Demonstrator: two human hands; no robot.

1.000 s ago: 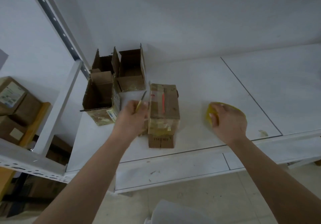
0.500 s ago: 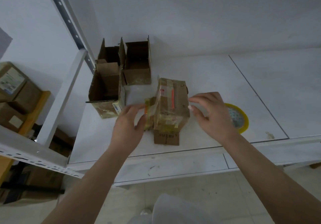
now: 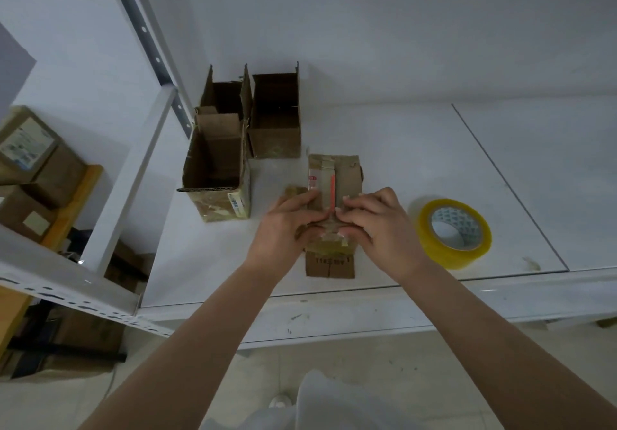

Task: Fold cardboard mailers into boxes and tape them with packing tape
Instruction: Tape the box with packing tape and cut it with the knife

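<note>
Nearest the person, a short cardboard flap (image 3: pixel 330 264) is lying on the white table (image 3: pixel 417 169), just on the near side of where the hands are meeting. Both hands are working on the small cardboard box (image 3: pixel 347 175) standing near the table's front edge. The left hand (image 3: pixel 287 226) is pressing on the box's top from its left side, thumb and fingers bent over the near edge and touching the taped seam. The right hand (image 3: pixel 377 226) is mirroring it from the right side, fingertips meeting the left's over the orange strip (image 3: pixel 333 192) running along the top. Neither hand is lifting the box; both are pinching and pressing it, though whether a loose tape end is under the fingers cannot be told.

The step in hand looks like smoothing tape down over the closed flaps. The next move probably calls for rubbing the strip flat toward the near face while keeping the flaps from springing apart.

Well to the right of the grip, the yellow packing tape roll (image 3: pixel 454 232) is lying flat and untouched. Beyond the grip and to its left, three open cardboard boxes (image 3: pixel 217 175) are standing together with flaps up, apparently awaiting closing. Farther left, a white metal shelf upright (image 3: pixel 133 169) is slanting past.
</note>
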